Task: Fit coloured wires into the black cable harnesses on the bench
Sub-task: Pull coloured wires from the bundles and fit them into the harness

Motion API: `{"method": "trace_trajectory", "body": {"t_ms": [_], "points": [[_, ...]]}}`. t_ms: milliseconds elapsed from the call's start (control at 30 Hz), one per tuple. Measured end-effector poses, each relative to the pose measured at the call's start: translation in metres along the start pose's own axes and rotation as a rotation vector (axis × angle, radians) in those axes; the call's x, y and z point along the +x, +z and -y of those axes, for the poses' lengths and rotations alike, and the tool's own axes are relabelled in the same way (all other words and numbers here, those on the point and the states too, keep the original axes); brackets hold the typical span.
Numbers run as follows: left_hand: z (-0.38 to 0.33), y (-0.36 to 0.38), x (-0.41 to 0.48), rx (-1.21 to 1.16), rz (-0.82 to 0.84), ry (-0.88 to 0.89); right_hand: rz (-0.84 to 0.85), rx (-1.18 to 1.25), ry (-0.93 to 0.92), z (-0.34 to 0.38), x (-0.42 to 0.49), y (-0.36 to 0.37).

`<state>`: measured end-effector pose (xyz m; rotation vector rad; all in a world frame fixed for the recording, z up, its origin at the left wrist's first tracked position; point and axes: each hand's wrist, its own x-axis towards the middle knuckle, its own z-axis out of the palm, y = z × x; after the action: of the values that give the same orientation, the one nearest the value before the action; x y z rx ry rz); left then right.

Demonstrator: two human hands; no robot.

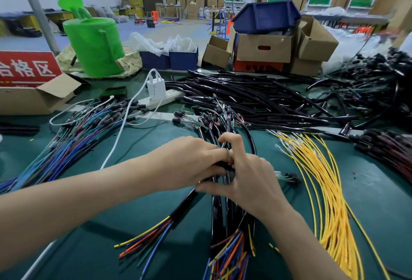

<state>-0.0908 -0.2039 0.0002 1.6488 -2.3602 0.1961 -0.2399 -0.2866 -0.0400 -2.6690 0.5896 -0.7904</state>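
- Black cable harnesses (223,210) lie bundled on the green bench (376,192) and run straight through both grips. The left grip (191,163) has its fingers curled round the sleeves. The right grip (252,179), touching it, pinches the same bundle from the other side.
- Coloured wire ends (229,257) fan out of the sleeves on the near side of the grips. A hard tug on one sleeve would likely drag its wires back inside or leave them uneven.
- One harness (185,201) splays off below the left grip, its own wires (145,239) spread apart. It looks only loosely held and could slide out of the bundle.
- Beyond the grips the connector ends (214,114) cross and tangle, so lifting one harness may snag its neighbours.
- A small loose connector (287,177) sits just right of the right grip, where a shifting wrist could knock it away.
- Yellow wires (323,190) lie further right of that grip. A sweeping forearm could scatter them or mix them into the bundle.
- A white charger cable (118,139) trails left of the left grip toward the power strip (165,100). A dragged harness could catch it.
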Motion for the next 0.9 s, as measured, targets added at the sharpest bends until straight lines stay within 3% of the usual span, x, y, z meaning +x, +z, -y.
{"method": "trace_trajectory", "body": {"t_ms": [100, 267, 433, 700, 833, 900], "points": [[0.01, -0.007, -0.003, -0.03, 0.018, -0.108, -0.061, -0.18, 0.055, -0.015, 0.002, -0.001], [0.016, 0.005, -0.014, 0.033, 0.15, -0.287, 0.027, -0.31, 0.189, -0.031, 0.004, -0.005], [0.019, 0.007, -0.012, 0.159, 0.341, -0.204, 0.177, -0.345, 0.146, -0.022, 0.005, -0.002], [0.004, 0.018, -0.002, 0.215, 0.484, -0.156, 0.176, -0.308, 0.092, -0.013, 0.006, -0.008], [-0.003, 0.031, -0.006, 0.115, 0.366, -0.238, 0.12, -0.277, 0.072, -0.012, 0.006, -0.009], [-0.003, 0.027, -0.009, -0.046, 0.174, -0.257, -0.085, -0.266, -0.021, -0.016, 0.005, -0.012]]}}
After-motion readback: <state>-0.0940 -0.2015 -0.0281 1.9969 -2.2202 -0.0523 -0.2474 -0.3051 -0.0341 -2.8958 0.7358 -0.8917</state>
